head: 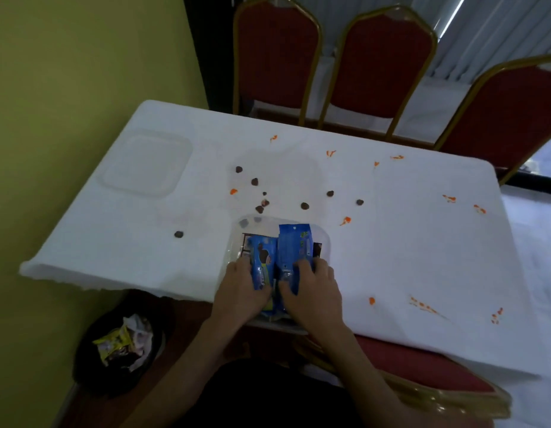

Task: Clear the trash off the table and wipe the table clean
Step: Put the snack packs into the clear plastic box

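Yellow-green wall (82,72). White-clothed table (391,242), red banquet chairs (277,57) behind it. Black trash bin (92,359) on the floor at left, with wrappers inside. Clear lid (147,163) at the table's far left. Clear plastic container (325,242) at the near edge holds two packets. Left hand (241,293) grips the left blue wrapper (262,257), thumb across it; right hand (313,293) has its fingers bent over the right blue wrapper (294,242). Brown crumbs (304,206) and orange smears (345,220) lie scattered beyond.
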Motion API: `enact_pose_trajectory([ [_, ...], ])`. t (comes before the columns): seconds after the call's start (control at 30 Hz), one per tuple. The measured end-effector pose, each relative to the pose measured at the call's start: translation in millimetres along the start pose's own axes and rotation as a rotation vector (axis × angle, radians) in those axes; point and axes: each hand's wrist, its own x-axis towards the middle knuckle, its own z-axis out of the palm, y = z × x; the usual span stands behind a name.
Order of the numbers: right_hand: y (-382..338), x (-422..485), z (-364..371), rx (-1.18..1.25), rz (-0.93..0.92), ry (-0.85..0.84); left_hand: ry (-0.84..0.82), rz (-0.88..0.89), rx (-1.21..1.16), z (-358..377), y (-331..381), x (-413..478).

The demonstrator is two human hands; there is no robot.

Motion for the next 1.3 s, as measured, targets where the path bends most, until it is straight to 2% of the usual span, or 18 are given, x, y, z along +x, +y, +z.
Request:
enact_pose_trajectory([
  [0.3,-1.0,-5.8,-6.0,-0.043,0.084,-0.031,-0.122,0.072,0.145,-1.2,-4.7,2.8],
  [0.57,6.1,-4.0,-11.7,-0.106,0.066,-0.131,-0.111,0.055,0.141,2.5,-5.8,-0.2],
  [0.73,7.0,4.9,-26.8,-0.078,-0.010,-0.058,-0.032,0.058,0.094,-10.5,-0.3,-6.6],
  [0.9,-12.1,20.2,-34.0,0.055,-0.210,-0.056,0.121,0.082,-0.024,-31.4,6.3,4.6],
  [1.07,-46.8,33.4,-36.2,0.135,-0.341,-0.091,0.200,0.136,-0.141,-55.1,8.1,12.2],
  [1.3,-109.3,75.1,-29.3,0.141,-0.366,-0.110,0.271,0.100,-0.254,-99.9,-18.6,44.9],
])
